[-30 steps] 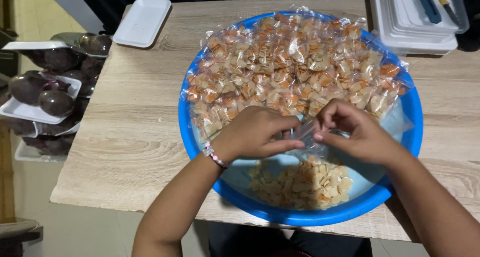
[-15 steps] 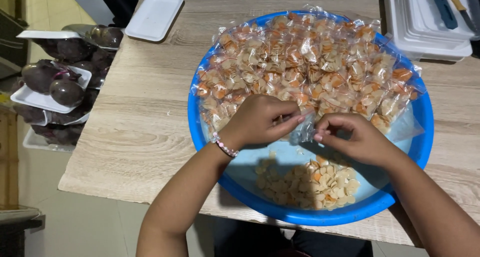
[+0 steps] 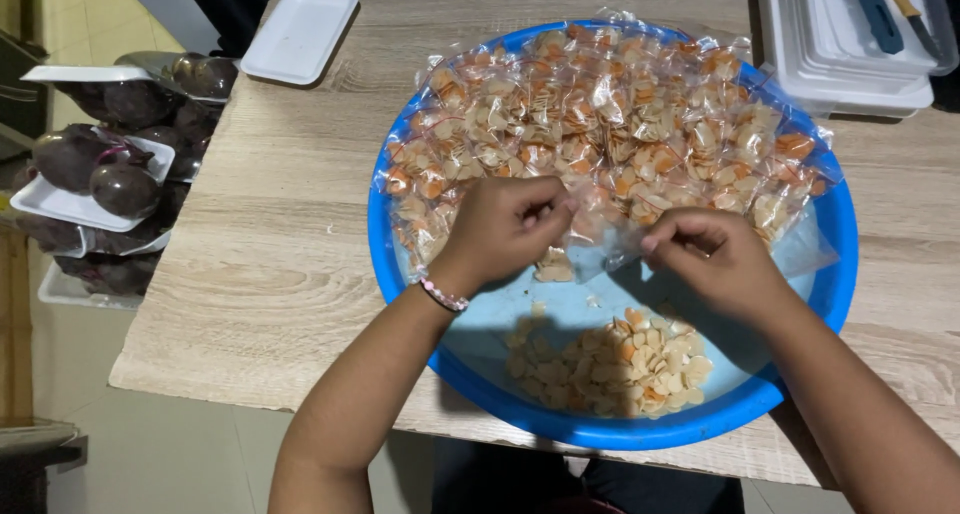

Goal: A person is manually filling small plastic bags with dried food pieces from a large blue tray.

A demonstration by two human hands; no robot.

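Pale wood-grain worktop (image 3: 300, 264), large round blue basin (image 3: 840, 274) resting at its centre and near edge, empty white foam tray (image 3: 300, 34) at far left corner, stack of white lidded containers (image 3: 850, 74) at far right corner

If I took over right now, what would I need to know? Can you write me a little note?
Left hand: fingers pinch one edge of a small clear bag above the blue basin.
Right hand: fingers pinch the bag's other edge.
Things: filled little bags are piled in the far half of the basin; loose pale seeds lie in a heap in the near half. The basin sits on a wooden table.
Done: many bags are filled already.
Left: the bag in hand looks nearly empty, and the loose heap is not bagged yet.
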